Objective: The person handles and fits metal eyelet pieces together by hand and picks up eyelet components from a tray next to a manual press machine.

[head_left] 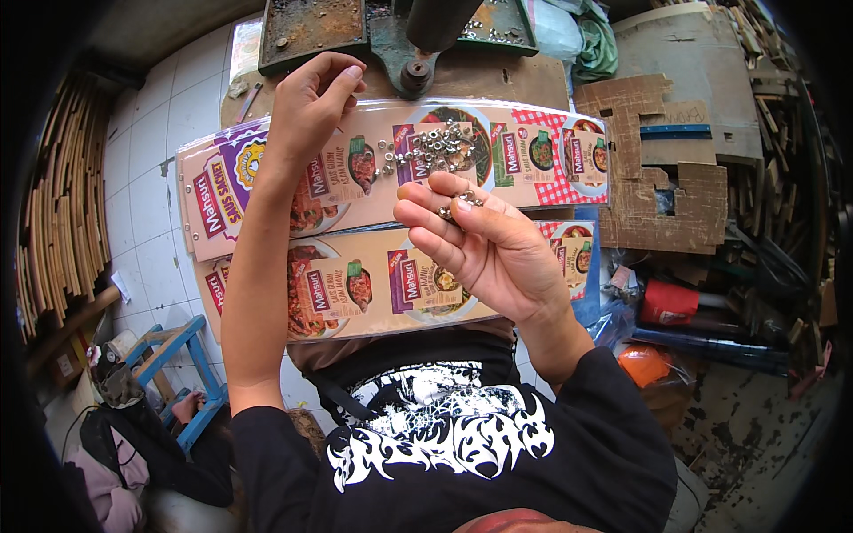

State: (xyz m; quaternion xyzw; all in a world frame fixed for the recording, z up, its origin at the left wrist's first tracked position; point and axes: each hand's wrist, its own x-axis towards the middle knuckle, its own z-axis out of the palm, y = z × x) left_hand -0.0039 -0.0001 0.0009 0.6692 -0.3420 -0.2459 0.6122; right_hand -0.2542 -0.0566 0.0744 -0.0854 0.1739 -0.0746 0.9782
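Observation:
My right hand is turned palm up in front of me, its thumb and fingers closed on a few small shiny metal eyelets. Just beyond its fingertips lies a loose pile of the same eyelets, spread over a long printed sheet with food pictures and a glossy cover. My left hand reaches past the far edge of this sheet, fingers curled and thumb against them. Whatever it pinches, if anything, is too small to make out. A second printed sheet lies nearer to me, partly under the first.
A dark press stands at the far side between two green metal trays with small metal parts. Cut cardboard lies to the right. Thin boards are stacked at the left, above a blue stool frame.

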